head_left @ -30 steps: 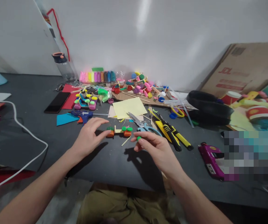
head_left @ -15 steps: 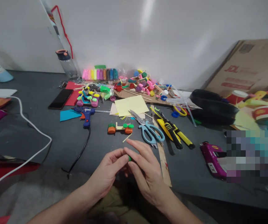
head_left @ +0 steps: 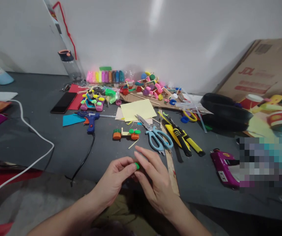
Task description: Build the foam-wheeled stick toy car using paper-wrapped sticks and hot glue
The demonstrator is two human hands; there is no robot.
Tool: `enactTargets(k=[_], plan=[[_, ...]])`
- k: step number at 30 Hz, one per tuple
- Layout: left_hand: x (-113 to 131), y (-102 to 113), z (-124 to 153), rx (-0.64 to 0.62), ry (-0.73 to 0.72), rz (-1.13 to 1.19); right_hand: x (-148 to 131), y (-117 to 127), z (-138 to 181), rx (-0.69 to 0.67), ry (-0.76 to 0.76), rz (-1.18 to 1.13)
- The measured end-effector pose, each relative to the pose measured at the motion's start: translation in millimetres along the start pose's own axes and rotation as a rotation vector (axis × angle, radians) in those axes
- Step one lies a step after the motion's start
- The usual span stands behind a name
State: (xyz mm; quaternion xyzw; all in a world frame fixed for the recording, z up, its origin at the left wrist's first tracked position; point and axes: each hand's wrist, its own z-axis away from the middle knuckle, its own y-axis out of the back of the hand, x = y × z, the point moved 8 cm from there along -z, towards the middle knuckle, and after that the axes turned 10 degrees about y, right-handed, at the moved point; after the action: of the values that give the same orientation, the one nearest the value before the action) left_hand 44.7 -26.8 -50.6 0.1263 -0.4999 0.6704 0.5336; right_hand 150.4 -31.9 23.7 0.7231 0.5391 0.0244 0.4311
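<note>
Between the thumb and forefinger of my left hand point(head_left: 113, 179) is a small green piece of modelling clay point(head_left: 137, 166), pinched near the table's front edge. My right hand point(head_left: 157, 178) faces it from the right, its fingers extended and apart, with the fingertips close to the clay. Whether they touch it I cannot tell. Just beyond my hands lies a thin stick piece point(head_left: 133, 144). Farther back stands a small model point(head_left: 126, 133) with orange and green clay wheels joined by a pale stick. Light-blue scissors point(head_left: 157, 136) rest beside it.
A blue glue gun point(head_left: 91, 122) with a black cord lies left of the model. Yellow-and-black cutters point(head_left: 180, 134) lie at the right, near a purple device point(head_left: 226, 170). Yellow paper point(head_left: 138, 109) and several clay models point(head_left: 153, 90) fill the back. A clear bottle point(head_left: 70, 67) stands behind a phone point(head_left: 63, 102).
My right fingers have moved slightly away from the left hand, so more of the green clay shows. My left hand keeps its pinch. The view has shifted a little.
</note>
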Motion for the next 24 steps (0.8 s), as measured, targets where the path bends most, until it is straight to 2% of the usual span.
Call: enactTargets(k=[3,8,16,24], plan=[[-0.4,2.5,-1.3,0.013,-0.006,-0.012,2.6,0.7,0.0,-0.024,-0.012,0.019],[0.6,-2.3,-0.1,-0.023,0.001,-0.047,5.1,4.1,0.4,0.028,-0.037,-0.046],[5.9,-4.4,0.0,-0.025,-0.010,-0.075,4.7,-2.3,0.7,0.006,-0.024,-0.075],[18.6,11.6,1.6,0.047,-0.080,-0.223,4.5,-13.9,-0.1,-0.035,0.014,-0.061]])
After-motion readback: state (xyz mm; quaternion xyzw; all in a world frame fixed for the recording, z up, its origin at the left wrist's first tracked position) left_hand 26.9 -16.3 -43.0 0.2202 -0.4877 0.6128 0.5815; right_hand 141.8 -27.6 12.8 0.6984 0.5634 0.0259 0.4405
